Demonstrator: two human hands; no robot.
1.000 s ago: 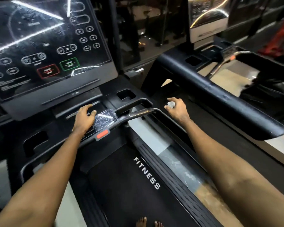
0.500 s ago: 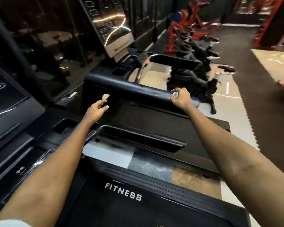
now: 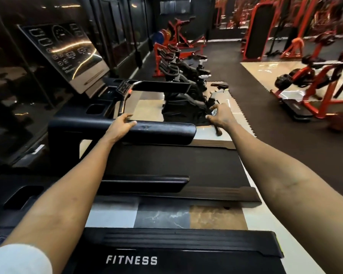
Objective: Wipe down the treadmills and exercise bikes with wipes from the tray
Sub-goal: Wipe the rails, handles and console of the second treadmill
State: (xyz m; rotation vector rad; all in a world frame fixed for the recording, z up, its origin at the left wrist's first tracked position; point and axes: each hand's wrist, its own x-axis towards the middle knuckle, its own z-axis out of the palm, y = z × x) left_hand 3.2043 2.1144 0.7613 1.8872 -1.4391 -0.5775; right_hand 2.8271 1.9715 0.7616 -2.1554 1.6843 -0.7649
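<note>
Your right hand (image 3: 220, 117) has its fingers curled in around a small pale wipe (image 3: 214, 112), of which only a scrap shows between thumb and fingertips. That hand is in the air just past the right end of the handrail (image 3: 166, 132), with the black exercise bikes (image 3: 183, 95) behind it.

Your left hand (image 3: 121, 124) is on that same handrail, left of its middle. The fingers hook over the far edge and the thumb lies along the top, so you are gripping the rail. The two hands are well apart, with the rounded right end of the rail between them.

The handrail belongs to the next treadmill (image 3: 166, 163), whose dark belt runs below it. Its console (image 3: 67, 54) stands tilted at far left, catching streaks of light.

Nearer to you, a second black rail (image 3: 147, 183) sits under your left forearm, and the deck marked FITNESS (image 3: 186, 260) fills the bottom edge. Between the two machines a strip of floor tiles (image 3: 162, 216) shows in white, grey and brown.

Red weight machines (image 3: 315, 76) stand at far right on dark matting. A white sleeve (image 3: 18, 260) covers your left upper arm at the bottom left corner.
</note>
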